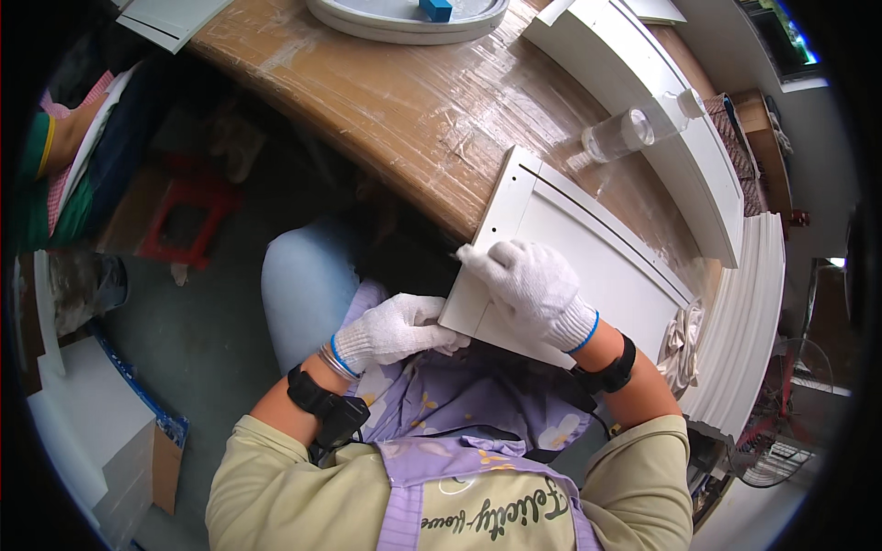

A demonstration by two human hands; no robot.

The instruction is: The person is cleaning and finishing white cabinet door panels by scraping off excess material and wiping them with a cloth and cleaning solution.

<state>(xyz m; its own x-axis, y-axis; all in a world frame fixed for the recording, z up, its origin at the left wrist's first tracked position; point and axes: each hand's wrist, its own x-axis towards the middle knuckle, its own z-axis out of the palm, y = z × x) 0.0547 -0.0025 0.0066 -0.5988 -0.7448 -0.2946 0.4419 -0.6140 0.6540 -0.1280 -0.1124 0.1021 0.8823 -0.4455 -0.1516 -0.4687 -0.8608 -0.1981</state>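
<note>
A white panel [588,246] with a grooved frame and small dark holes near one end lies tilted at the table's near edge, partly over my lap. My left hand [390,331], in a white knit glove with a blue cuff, is closed around the panel's near-left corner, its fingers partly under it. Gloved the same way, my right hand [533,286] rests over the panel's left end. Its fingers are curled together at the edge; whether they pinch something small cannot be made out.
The film-covered table [395,101] bears a round grey turntable [413,20] with a blue block [435,10], a clear bottle [616,136] and a curved white board [643,101]. White mouldings [735,321] and a fan [781,413] stand right. A red stool [188,216] and another person's arm [69,138] are left.
</note>
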